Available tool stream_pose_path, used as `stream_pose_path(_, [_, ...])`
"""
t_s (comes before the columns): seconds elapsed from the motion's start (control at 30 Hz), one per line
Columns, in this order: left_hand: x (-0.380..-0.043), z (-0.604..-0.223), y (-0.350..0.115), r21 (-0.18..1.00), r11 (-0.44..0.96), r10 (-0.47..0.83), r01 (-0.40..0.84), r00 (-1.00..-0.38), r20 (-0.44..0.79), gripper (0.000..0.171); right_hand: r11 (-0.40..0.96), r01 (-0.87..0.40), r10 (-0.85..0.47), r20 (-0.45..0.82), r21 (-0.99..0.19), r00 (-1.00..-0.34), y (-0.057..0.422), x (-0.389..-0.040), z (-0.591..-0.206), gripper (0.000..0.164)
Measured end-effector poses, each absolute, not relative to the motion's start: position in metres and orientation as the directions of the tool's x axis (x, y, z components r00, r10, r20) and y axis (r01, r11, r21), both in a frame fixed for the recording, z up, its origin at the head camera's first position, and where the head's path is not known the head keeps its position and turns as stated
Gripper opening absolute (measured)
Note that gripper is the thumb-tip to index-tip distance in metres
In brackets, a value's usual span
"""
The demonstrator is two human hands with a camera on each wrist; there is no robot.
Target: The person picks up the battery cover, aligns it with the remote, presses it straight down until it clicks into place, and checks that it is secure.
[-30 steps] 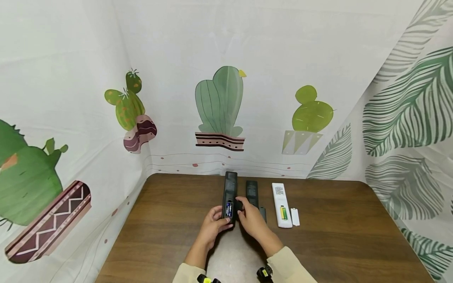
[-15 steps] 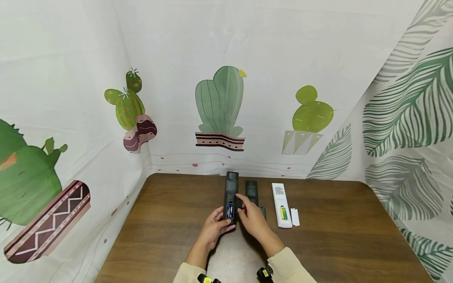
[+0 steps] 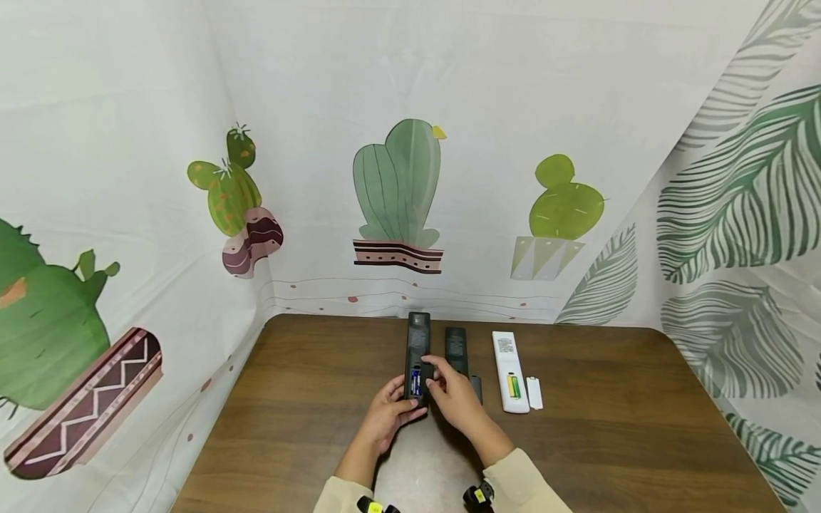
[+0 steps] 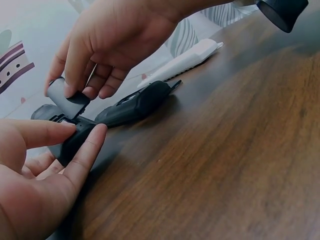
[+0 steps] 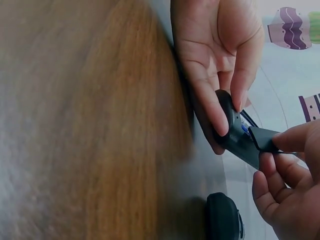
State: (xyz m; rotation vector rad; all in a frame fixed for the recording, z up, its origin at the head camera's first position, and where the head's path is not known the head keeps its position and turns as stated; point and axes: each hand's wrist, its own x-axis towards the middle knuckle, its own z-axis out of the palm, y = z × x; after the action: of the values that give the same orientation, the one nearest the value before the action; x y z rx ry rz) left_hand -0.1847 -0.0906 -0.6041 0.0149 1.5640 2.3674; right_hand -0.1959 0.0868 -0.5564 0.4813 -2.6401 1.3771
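My left hand [image 3: 386, 415] grips the near end of a black remote control [image 3: 419, 335], its back turned up. Blue batteries [image 3: 415, 381] show in its uncovered compartment. Between thumb and fingers, my right hand [image 3: 457, 395] pinches a black battery cover [image 4: 69, 100]. In the left wrist view the cover is tilted, close over the compartment. From the right wrist view, the cover [image 5: 263, 139] overlaps the compartment's edge, and part of a blue battery [image 5: 244, 128] shows beside it.
Right of the held remote lies a second black remote [image 3: 456, 345], a dark cover [image 3: 476, 386] beside it. Further right are a white remote [image 3: 507, 349] with green-yellow batteries [image 3: 514, 386] and its white cover [image 3: 535, 393]. A cloth with cactus prints [image 3: 398, 192] hangs behind the wooden table [image 3: 308, 370].
My right hand has shifted slightly left, bringing the battery cover from beside the remote to over its compartment's right side. The left hand keeps its grip, with the remote only slightly moved.
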Motion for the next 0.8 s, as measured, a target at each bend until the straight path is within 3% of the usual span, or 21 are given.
stream_pose_path(0.8, [-0.185, -0.6049, -0.0938, 0.885, -0.378, 0.277, -0.271, -0.946, -0.171, 0.072, 0.43, -0.273, -0.248, 0.178, -0.861, -0.952, 0.079, -0.1965, -0.5563, 0.039])
